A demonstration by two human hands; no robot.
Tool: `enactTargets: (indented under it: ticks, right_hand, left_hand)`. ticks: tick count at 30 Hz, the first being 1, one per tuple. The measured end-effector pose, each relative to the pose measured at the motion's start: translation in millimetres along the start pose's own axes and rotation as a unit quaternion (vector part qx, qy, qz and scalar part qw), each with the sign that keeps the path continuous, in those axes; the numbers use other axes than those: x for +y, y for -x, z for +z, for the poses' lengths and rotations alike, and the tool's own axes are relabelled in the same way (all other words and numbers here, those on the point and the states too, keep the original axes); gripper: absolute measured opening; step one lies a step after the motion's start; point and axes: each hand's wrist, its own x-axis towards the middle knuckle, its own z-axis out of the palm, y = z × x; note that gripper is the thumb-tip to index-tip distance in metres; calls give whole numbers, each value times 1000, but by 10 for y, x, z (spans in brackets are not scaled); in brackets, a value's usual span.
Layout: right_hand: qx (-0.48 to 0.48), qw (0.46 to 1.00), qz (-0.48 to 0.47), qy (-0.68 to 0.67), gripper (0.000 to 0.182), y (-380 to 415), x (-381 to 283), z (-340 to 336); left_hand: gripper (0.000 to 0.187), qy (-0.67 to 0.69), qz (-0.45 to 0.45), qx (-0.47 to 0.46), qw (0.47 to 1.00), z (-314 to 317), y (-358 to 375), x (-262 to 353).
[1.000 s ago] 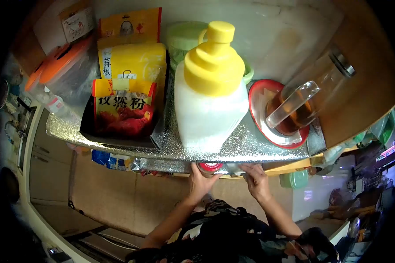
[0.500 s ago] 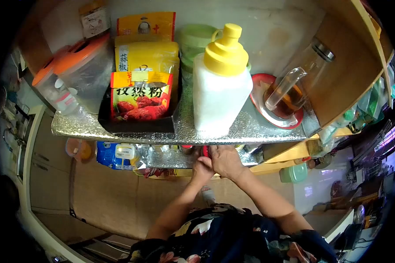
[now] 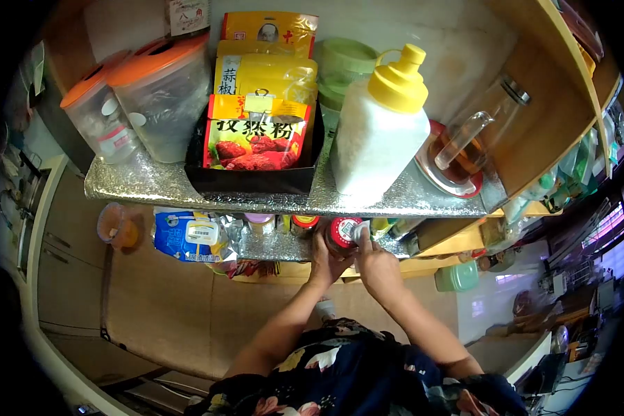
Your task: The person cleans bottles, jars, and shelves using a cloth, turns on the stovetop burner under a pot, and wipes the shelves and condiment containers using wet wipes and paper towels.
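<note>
A jar with a red lid (image 3: 342,231) and a pale printed label on top stands at the front of the lower shelf. My left hand (image 3: 322,262) is wrapped round the jar's left side. Pinched in my right hand (image 3: 379,269) is a small crumpled white wipe (image 3: 360,230), which touches the lid's right edge. Another jar with a red-rimmed lid (image 3: 305,222) sits just left of it, and a purple-lidded jar (image 3: 259,218) is further left. The upper shelf hides part of the jars behind.
On the foil-covered upper shelf (image 3: 256,202) stand a white bottle with a yellow cap (image 3: 381,139), a black box (image 3: 256,182) of seasoning packets, orange-lidded containers (image 3: 163,104) and a glass pitcher (image 3: 489,132). A blue wipes pack (image 3: 180,236) lies lower left.
Both hands have come out from under the upper shelf's edge, bringing the red-lidded jar into view. The white wipe now shows in my right hand. The camera view has shifted.
</note>
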Motion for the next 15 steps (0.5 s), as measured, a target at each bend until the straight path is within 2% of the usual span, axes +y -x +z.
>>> enactTargets:
  ticks: [1,2,4,5,6,8,10,12,13,15]
  right_hand:
    - [7,999,-13,-39,44,26,7,-145]
    - [6,999,-14,-37,44,-37,16,-221]
    - [194,971,-114,-79,36,-232,49,-357]
    - [133,982,-99,-89,39,-293,19,-402]
    - [133,982,-98,-90,39,-345,2,-276]
    - [151,965,-208,-52,40,-490,-112,-28]
    - [189,960,-192,-79,40,-398,-201,-130]
    - [137,940,-188,-248,40,-281,-89,-163]
    - [140,939,-131,-285,41,-201,36,-34]
    - [164,955,-54,-242,38,-140,187,70]
  left_hand:
    - [105,16,-17,-16,1000,-39,-3,45]
    - [105,18,-18,-14,1000,-49,1,36]
    - [104,-3,-32,-28,999,-65,46,6]
    - [102,-43,-13,-30,999,-89,69,21]
    - [102,-44,-13,-32,998,-108,66,14]
    - [101,-29,-29,-31,999,-157,74,5]
    - [102,-22,-44,-38,998,-216,94,8]
    - [105,-18,-66,-52,996,-273,97,65]
    - [105,-5,-64,-38,997,-285,93,100]
    - [104,-3,-16,-43,999,-361,91,63]
